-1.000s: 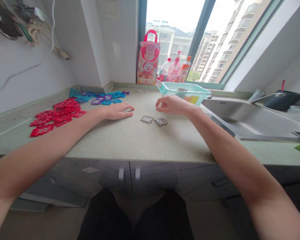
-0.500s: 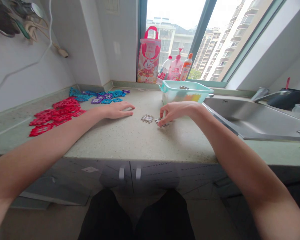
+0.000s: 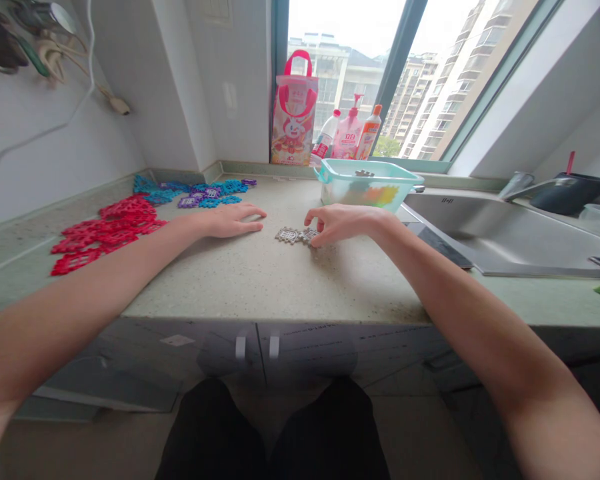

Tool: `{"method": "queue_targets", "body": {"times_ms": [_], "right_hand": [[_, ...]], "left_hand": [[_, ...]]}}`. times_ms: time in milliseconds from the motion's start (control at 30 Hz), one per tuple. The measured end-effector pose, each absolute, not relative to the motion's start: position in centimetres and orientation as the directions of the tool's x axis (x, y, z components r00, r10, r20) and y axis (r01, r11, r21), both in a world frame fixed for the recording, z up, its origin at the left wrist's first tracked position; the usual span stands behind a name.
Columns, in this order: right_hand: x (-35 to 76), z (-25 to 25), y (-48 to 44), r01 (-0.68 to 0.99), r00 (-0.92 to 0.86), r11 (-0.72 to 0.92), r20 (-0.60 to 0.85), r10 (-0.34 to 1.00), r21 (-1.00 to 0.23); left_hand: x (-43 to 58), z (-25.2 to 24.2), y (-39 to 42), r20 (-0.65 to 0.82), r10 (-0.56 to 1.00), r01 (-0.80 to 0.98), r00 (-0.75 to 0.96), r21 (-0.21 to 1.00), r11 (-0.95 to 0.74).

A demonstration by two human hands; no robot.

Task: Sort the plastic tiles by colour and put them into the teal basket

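Observation:
On the countertop (image 3: 260,283), my left hand (image 3: 230,221) rests flat with its fingers stretched apart, holding nothing. Just right of its fingertips lies a flat grey interlocking piece (image 3: 288,235) with a toothed edge and a grid-like centre. A second grey interlocking piece (image 3: 309,235) sits against its right side; whether the teeth are locked together I cannot tell. My right hand (image 3: 337,223) has its thumb and fingers bent around this second piece, which they partly cover. Behind the right hand stands a light-green plastic basket (image 3: 370,170) with more pieces inside, including yellow, orange and grey ones.
Red pieces (image 3: 107,230) are heaped at the left, with blue and purple pieces (image 3: 200,193) behind my left hand. A steel sink (image 3: 495,233) is at the right, with a dark flat object (image 3: 437,243) near its edge. A pink bag (image 3: 295,127) and bottles (image 3: 347,137) stand by the window.
My right hand has slid the second grey piece left until it meets the first. My left hand keeps its place. The whole view has shifted slightly.

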State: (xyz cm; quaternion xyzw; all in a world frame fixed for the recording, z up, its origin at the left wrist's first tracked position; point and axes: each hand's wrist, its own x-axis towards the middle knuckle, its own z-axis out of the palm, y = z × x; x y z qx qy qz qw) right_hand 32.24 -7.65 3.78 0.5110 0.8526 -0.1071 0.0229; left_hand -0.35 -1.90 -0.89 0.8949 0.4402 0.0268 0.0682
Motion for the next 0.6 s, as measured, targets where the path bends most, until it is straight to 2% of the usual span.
{"method": "queue_targets", "body": {"times_ms": [167, 400, 600], "right_hand": [[32.3, 3.8, -7.5, 0.858, -0.487, 0.466, -0.056, 0.871, -0.218], [32.0, 2.8, -7.1, 0.768, -0.585, 0.603, 0.147, 0.798, -0.216], [31.1, 2.6, -7.6, 0.740, -0.639, 0.624, 0.026, 0.769, -0.252]], "left_hand": [[-0.4, -0.9, -1.9, -0.010, 0.790, 0.782, 0.614, 0.149, -0.606], [-0.4, -1.0, -1.7, -0.013, 0.789, 0.782, 0.614, 0.145, -0.606], [-0.3, -1.0, -1.8, -0.016, 0.787, 0.781, 0.617, 0.135, -0.610]]}}
